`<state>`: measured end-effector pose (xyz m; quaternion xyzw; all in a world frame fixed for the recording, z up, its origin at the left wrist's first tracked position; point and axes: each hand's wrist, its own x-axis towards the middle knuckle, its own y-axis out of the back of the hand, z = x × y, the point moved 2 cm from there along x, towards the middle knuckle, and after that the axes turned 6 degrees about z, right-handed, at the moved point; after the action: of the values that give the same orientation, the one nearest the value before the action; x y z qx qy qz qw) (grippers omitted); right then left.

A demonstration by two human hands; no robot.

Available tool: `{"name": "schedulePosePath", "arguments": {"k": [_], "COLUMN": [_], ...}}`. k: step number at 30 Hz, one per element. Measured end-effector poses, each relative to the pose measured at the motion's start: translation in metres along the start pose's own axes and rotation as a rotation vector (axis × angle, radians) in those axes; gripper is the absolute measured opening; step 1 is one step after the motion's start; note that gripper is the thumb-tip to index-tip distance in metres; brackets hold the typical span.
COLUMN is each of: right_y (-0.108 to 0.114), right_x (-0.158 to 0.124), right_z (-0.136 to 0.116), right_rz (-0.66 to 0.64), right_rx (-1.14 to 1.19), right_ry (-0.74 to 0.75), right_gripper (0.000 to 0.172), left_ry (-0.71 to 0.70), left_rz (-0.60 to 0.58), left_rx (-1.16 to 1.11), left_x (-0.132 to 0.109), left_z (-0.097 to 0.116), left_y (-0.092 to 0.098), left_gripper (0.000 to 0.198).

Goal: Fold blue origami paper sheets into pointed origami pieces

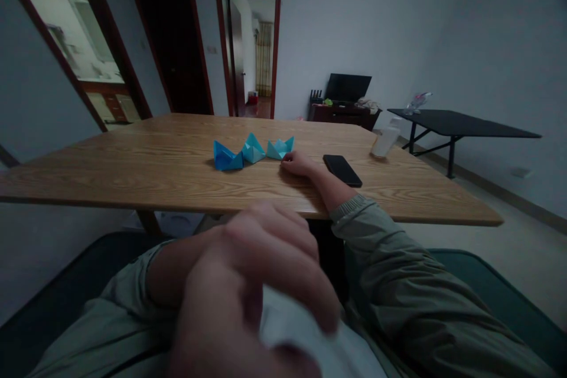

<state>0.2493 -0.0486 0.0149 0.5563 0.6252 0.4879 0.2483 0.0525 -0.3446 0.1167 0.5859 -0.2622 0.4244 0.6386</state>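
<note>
Three blue folded paper boats (253, 150) stand in a row on the wooden table (155, 177). My right hand (299, 163) reaches out across the table, its fingers curled together against the near right corner of the rightmost boat (280, 148). My left hand (257, 283) hovers very close to the camera above my lap. It is blurred, its fingers bent and held together over white cloth, and I cannot make out anything in it. Both arms wear grey-green sleeves.
A black phone (342, 170) lies just right of my right forearm. A white cup (384, 142) stands near the table's far right corner. A black side table (460, 124), a dark cabinet with a screen (345, 107) and open doorways (250, 50) are beyond.
</note>
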Motion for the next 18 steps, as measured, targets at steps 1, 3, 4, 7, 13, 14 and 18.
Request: {"name": "schedulePosePath", "arguments": {"k": [1,3,4,7,13,14,18], "right_y": [-0.001,-0.002,-0.003,-0.005,-0.004,-0.003,-0.001], "right_x": [0.001,0.002,0.003,0.005,0.005,0.004,0.003], "right_z": [0.001,0.002,0.003,0.007,0.006,0.005,0.004], "right_rz": [0.003,0.016,0.019,0.021,0.026,0.028,0.028], "right_rx": [0.003,0.011,0.012,-0.006,-0.017,-0.013,0.020], "right_ry": [0.002,0.021,0.027,0.024,0.030,0.025,-0.007], "right_gripper": [0.024,0.023,0.022,0.021,0.023,0.023,0.022], "left_ry": [0.006,-0.206,-0.119,0.226,0.956,1.033,1.221], "left_rz": [-0.011,0.216,0.217,0.256,0.285,0.276,0.151], "left_rx": [-0.048,-0.025,0.110,0.475,0.685,0.668,0.547], "left_x": [0.010,0.025,0.030,0.022,-0.037,-0.044,-0.055], "left_z": [-0.020,-0.073,-0.111,-0.227,-0.357,-0.365,-0.381], "left_y": [-0.003,-0.002,-0.001,0.015,0.041,0.041,0.033], "left_gripper": [0.038,0.037,0.031,0.020,0.028,0.028,0.026]}}
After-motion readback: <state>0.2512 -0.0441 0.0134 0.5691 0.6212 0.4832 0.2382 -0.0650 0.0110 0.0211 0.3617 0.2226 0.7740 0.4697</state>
